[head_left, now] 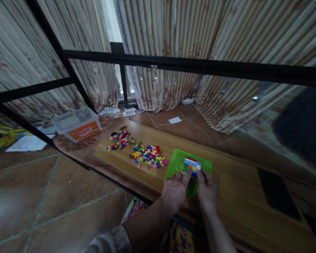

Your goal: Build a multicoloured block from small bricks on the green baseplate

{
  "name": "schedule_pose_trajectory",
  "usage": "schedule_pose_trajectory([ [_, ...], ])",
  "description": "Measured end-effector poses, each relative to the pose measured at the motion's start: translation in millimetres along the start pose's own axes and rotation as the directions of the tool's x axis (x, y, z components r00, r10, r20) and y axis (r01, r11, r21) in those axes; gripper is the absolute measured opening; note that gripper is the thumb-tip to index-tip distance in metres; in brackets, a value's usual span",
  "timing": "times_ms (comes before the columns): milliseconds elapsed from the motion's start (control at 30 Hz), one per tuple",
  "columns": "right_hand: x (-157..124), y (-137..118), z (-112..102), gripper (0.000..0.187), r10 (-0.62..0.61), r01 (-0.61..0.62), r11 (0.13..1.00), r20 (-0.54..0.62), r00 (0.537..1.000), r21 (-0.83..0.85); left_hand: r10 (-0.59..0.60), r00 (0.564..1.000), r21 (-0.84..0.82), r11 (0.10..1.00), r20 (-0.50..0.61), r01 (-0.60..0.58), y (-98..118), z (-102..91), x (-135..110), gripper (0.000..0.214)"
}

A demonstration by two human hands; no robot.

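Observation:
A block of toy building bricks (191,163), in rows of red, white, blue, yellow and other colours, sits over a green studded baseplate (177,158). My left hand (175,191) is at its near left, index finger reaching onto the bricks and the other fingers curled. From the near right, my right hand (207,188) has its thumb and fingertips against the block's right side. Both hands grip the block between them. Whether a loose brick is under the fingertips is too small to tell.
Two piles of loose bricks, one nearer (149,155) and one farther (119,138), lie left on the wooden board (137,131). A clear plastic box (77,123) stands beyond. At the right lies a dark flat panel (277,193). A black metal rail (173,61) crosses behind.

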State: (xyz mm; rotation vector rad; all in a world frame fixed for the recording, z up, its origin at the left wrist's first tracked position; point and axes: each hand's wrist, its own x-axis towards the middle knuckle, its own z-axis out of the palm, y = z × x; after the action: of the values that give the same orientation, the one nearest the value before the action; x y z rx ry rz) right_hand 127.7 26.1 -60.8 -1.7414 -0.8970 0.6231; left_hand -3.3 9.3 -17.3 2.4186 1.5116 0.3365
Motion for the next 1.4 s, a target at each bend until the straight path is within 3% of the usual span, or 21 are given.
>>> schedule_pose_trajectory([
  [200, 6, 12, -1, 0.056, 0.008, -0.008, 1.000, -0.004, 1.000, -0.019, 0.019, 1.000, 0.077, 0.997, -0.005, -0.018, 0, 5.7, -1, 0.062],
  [367, 5, 16, -6, 0.059, 0.027, -0.027, 0.999, 0.000, 1.000, -0.044, 0.030, 0.999, 0.031, 0.999, 0.014, -0.031, -2, 1.5, -3, 0.062],
  [533, -21, -12, -13, 0.054, -0.203, 0.186, 0.974, -0.138, 0.969, -0.128, 0.033, 0.999, -0.116, 0.993, -0.021, -0.035, -13, -3.9, -20, 0.083],
  [600, -37, -26, -10, 0.047, -0.297, 0.282, 0.949, -0.097, 0.950, -0.144, 0.005, 0.997, -0.195, 0.981, -0.082, -0.021, -26, -3.8, -34, 0.077],
  [667, -51, -37, -2, 0.038, -0.394, 0.396, 0.910, 0.046, 0.918, -0.121, -0.069, 0.988, -0.253, 0.967, -0.139, 0.032, -45, -2.6, -48, 0.065],
  [800, -63, -46, 29, 0.030, -0.518, 0.578, 0.809, 0.342, 0.784, -0.102, -0.248, 0.937, -0.321, 0.933, -0.246, 0.163, -90, -2.8, -68, 0.049],
  [867, -58, -47, 48, 0.031, -0.545, 0.633, 0.766, 0.403, 0.735, -0.117, -0.306, 0.913, -0.352, 0.914, -0.270, 0.202, -107, -6.2, -72, 0.043],
  [967, -40, -49, 76, 0.034, -0.573, 0.688, 0.706, 0.434, 0.695, -0.169, -0.315, 0.917, -0.401, 0.894, -0.243, 0.201, -121, -12.4, -72, 0.038],
  [1200, -8, -55, 114, 0.039, -0.517, 0.717, 0.592, 0.510, 0.688, -0.368, -0.294, 0.927, -0.407, 0.895, -0.234, 0.182, -123, -10.1, -67, 0.036],
  [1400, -11, -53, 125, 0.024, -0.447, 0.662, 0.615, 0.502, 0.740, -0.428, -0.274, 0.939, -0.402, 0.899, -0.207, 0.174, -127, -9.4, -65, 0.036],
])
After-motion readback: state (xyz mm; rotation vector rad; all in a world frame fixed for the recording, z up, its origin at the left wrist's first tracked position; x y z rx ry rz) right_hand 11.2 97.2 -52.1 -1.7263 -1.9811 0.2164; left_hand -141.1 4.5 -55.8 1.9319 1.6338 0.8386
